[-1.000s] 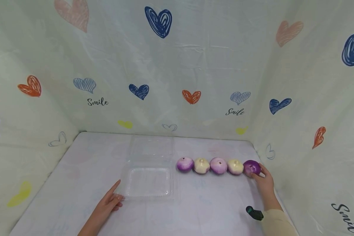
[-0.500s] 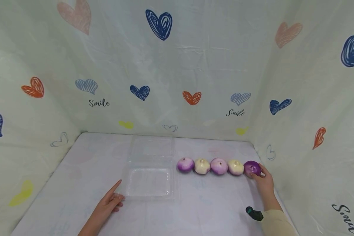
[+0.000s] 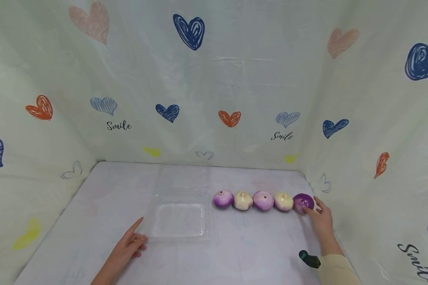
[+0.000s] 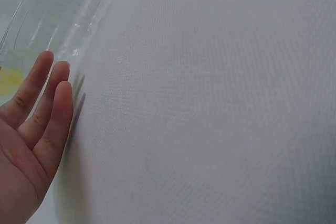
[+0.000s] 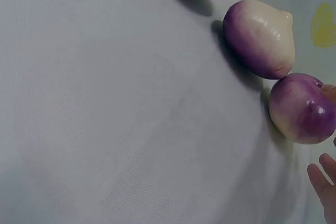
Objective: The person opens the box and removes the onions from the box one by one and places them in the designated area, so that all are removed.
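Observation:
A row of glossy purple-and-cream onions stands on the table right of the container in the head view. The onion (image 3: pixel 302 202) at the right end is deep purple; a pale onion (image 5: pixel 260 38) touches it. My right hand (image 3: pixel 321 219) is at that end onion: the thumb overlaps its side, while the other fingers stand apart from it in the right wrist view. An opened clear plastic box (image 3: pixel 180 238) lies left of the row, lid folded back. My left hand (image 3: pixel 125 246) is beside its front left corner, index finger extended, holding nothing.
The white table (image 3: pixel 235 257) ends at a pale curtain (image 3: pixel 249 87) printed with hearts, at the back and both sides. A dark wrist camera (image 3: pixel 309 259) sticks out from my right sleeve (image 3: pixel 337 269).
The right hand's fingers have loosened and drawn slightly right off the end onion. The left hand has shifted slightly left. The onion row and box keep their places.

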Demonstrator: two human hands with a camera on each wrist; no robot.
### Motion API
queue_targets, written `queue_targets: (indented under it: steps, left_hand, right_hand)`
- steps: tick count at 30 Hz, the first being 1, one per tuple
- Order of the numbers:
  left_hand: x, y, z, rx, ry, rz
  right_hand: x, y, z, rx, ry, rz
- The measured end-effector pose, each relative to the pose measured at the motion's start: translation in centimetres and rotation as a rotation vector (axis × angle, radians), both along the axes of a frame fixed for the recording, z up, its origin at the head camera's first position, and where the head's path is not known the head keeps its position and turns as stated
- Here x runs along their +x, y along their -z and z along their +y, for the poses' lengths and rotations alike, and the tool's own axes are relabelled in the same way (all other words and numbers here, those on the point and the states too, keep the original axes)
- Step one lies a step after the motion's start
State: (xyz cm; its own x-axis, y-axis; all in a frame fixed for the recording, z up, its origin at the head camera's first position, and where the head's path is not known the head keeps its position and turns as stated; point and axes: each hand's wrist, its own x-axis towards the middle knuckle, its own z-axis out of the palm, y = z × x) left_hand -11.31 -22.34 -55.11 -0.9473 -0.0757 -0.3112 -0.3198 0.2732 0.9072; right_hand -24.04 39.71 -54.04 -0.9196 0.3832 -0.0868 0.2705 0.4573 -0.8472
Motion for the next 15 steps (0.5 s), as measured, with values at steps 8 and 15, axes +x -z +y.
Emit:
queue_targets:
  steps: [8, 15]
  left_hand:
    - [-0.1, -0.9, -1.2, -0.040, -0.003, 0.032]
    - [-0.7, -2.4, -3.1, -0.084, 0.029, 0.056]
  right_hand:
    - [0.3, -2.2, -1.1, 0.002, -0.023, 0.049]
    - [0.5, -3.7, -2.1, 0.022, -0.042, 0.120]
